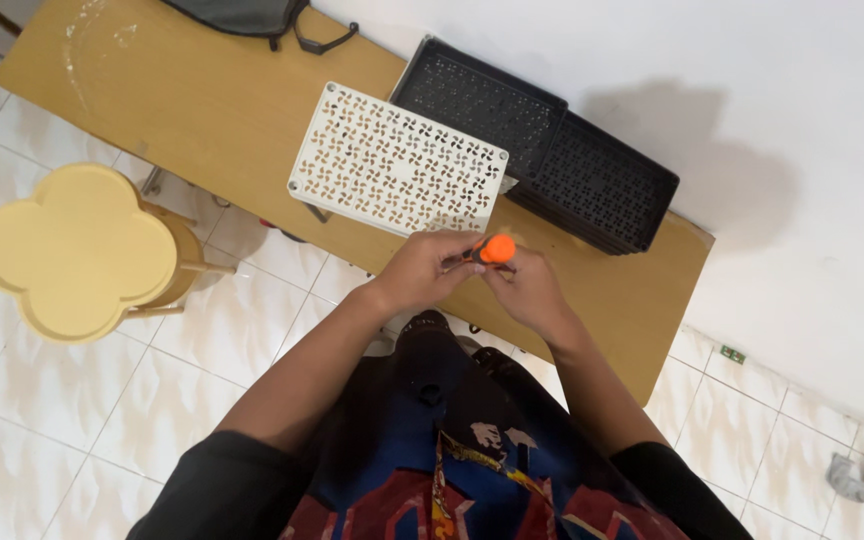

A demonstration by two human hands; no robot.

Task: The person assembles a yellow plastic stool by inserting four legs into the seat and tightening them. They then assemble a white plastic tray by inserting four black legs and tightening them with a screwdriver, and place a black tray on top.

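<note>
The orange tool (497, 248) is clamped between both grips, left hand (422, 268) and right hand (524, 290), just near the white panel (397, 160) on the desk (202, 100).

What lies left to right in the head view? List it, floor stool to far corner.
Yellow stool → white perforated panel → orange-handled tool held between both hands → black perforated trays → grey cloth on the floor.

There are two hands, a left hand (430, 268) and a right hand (525, 290), and one orange tool (493, 249) between them. On the one wooden table (202, 110) I count one white panel with holes (397, 162) and two black panels with holes (542, 145). There is one yellow stool (77, 250) and one dark bag (252, 15)
</note>
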